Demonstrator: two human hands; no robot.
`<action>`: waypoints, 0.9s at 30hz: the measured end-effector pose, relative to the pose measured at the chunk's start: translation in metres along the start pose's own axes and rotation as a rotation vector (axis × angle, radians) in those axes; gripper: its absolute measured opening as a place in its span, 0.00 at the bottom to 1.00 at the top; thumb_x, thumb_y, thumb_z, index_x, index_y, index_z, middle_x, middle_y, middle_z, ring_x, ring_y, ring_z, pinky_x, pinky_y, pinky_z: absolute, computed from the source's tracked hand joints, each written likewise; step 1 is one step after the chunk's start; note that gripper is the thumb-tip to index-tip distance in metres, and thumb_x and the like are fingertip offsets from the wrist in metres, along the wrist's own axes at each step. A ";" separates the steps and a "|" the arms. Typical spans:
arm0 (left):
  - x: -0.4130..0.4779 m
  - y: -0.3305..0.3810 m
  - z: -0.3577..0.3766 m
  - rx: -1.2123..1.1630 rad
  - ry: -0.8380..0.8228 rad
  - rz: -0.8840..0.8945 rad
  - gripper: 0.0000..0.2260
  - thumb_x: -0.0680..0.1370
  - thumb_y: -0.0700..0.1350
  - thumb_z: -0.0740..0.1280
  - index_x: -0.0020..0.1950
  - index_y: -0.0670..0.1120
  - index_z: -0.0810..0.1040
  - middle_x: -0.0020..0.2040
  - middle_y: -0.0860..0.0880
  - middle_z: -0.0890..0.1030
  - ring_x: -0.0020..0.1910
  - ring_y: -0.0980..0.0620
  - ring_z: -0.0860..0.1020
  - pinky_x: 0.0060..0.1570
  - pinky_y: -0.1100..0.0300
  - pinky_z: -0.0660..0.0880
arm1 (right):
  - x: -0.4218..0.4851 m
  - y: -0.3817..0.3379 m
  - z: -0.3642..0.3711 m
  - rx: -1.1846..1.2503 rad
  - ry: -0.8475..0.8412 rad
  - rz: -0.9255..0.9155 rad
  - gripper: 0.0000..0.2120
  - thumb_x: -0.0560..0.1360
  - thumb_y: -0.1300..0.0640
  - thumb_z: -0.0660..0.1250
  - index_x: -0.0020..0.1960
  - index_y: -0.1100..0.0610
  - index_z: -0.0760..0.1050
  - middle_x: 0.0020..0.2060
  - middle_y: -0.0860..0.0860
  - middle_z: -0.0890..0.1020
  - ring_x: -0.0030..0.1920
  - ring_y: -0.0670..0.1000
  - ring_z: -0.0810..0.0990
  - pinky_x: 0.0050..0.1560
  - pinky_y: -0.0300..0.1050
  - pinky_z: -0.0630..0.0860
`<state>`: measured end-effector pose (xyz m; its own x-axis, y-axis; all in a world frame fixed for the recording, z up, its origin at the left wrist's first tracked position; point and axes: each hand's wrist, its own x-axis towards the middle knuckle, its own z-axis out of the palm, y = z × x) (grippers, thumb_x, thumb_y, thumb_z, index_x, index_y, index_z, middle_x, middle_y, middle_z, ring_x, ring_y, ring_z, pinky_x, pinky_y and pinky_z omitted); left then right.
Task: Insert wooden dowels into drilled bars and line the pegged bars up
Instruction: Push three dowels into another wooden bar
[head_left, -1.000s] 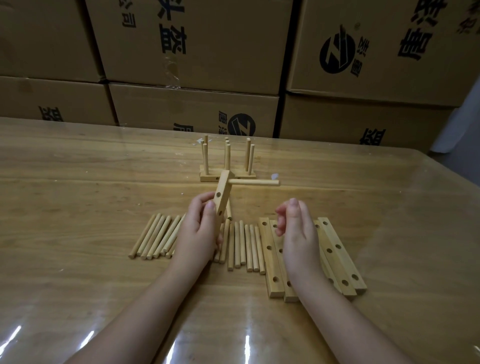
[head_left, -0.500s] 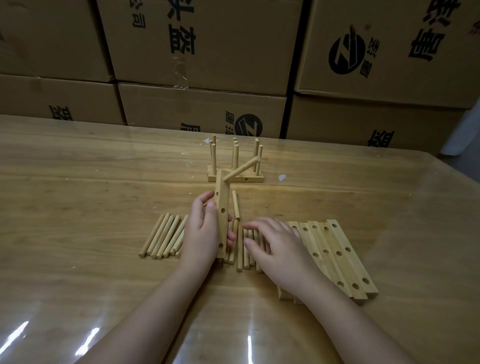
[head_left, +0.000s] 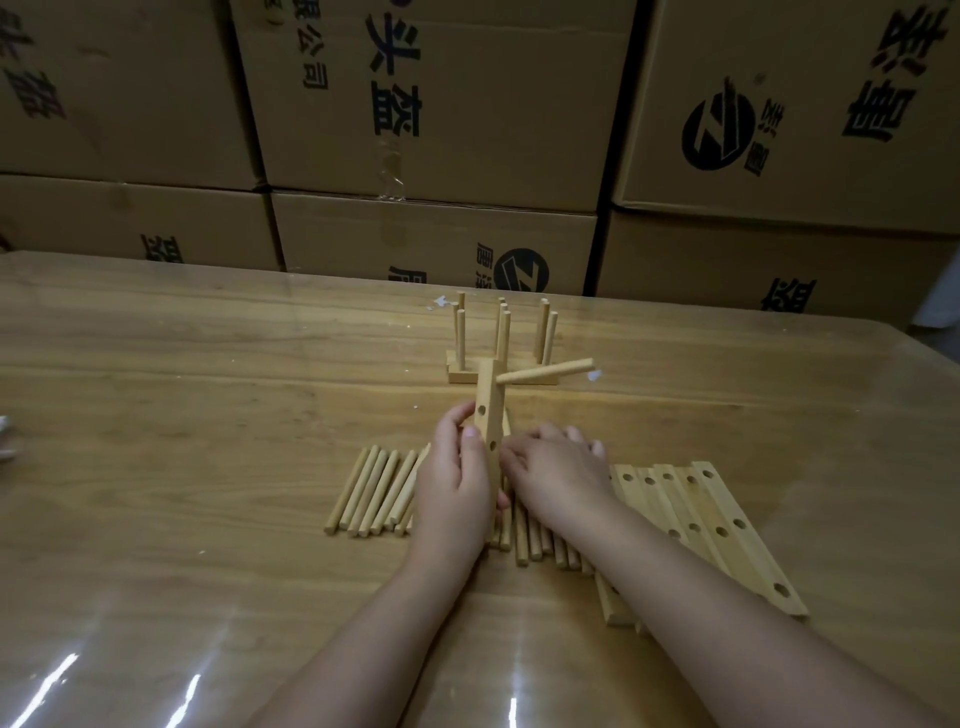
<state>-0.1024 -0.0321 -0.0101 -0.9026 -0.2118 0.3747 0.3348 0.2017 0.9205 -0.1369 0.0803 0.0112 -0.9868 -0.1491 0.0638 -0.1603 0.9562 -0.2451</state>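
Bar (head_left: 488, 415) stands upright, gripped in my left hand (head_left: 452, 488), its fitted dowel (head_left: 545, 371) pointing right, while loose dowels (head_left: 523, 540) lie on the counter (head_left: 182, 415), lengthwise away from me, right under my right hand (head_left: 558, 470), whose fingers (head_left: 545, 434) are lowered, and whether they're pinching one I can't tell.

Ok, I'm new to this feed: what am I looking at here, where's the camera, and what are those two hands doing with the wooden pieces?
There is no machine: these are a person's bare hands, and the single view comes from a camera worn on their head, looking forward and down. The left hand grips a drilled bar upright, with one dowel already stuck in its top hole, pointing right; two holes below are empty. The right hand reaches down over the loose dowels lying on the table; whether it has one is hidden. To the right lie spare bars, flat. Behind stand finished pegged bars, with cardboard boxes beyond.
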 end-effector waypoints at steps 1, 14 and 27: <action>-0.001 0.000 0.000 0.019 -0.008 0.024 0.11 0.83 0.46 0.54 0.61 0.58 0.69 0.32 0.51 0.77 0.25 0.55 0.77 0.25 0.61 0.74 | 0.004 -0.002 0.002 -0.005 0.010 0.007 0.14 0.78 0.43 0.50 0.44 0.39 0.73 0.56 0.46 0.74 0.58 0.51 0.67 0.50 0.50 0.57; 0.000 0.004 -0.004 -0.112 0.034 -0.039 0.14 0.83 0.47 0.54 0.52 0.68 0.71 0.31 0.54 0.79 0.26 0.52 0.78 0.25 0.58 0.75 | -0.031 0.025 -0.011 0.799 0.427 0.147 0.07 0.76 0.55 0.66 0.46 0.42 0.74 0.43 0.40 0.79 0.41 0.38 0.77 0.35 0.29 0.69; -0.004 0.012 -0.007 -0.219 0.005 -0.061 0.09 0.82 0.46 0.57 0.54 0.58 0.74 0.32 0.51 0.80 0.26 0.49 0.78 0.25 0.58 0.74 | -0.067 0.037 -0.019 1.299 0.281 0.075 0.04 0.75 0.60 0.67 0.46 0.55 0.80 0.33 0.49 0.83 0.33 0.44 0.81 0.35 0.33 0.75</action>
<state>-0.0925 -0.0356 0.0002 -0.9217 -0.2218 0.3181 0.3314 -0.0243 0.9432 -0.0762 0.1303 0.0164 -0.9809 0.0999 0.1670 -0.1675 0.0034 -0.9859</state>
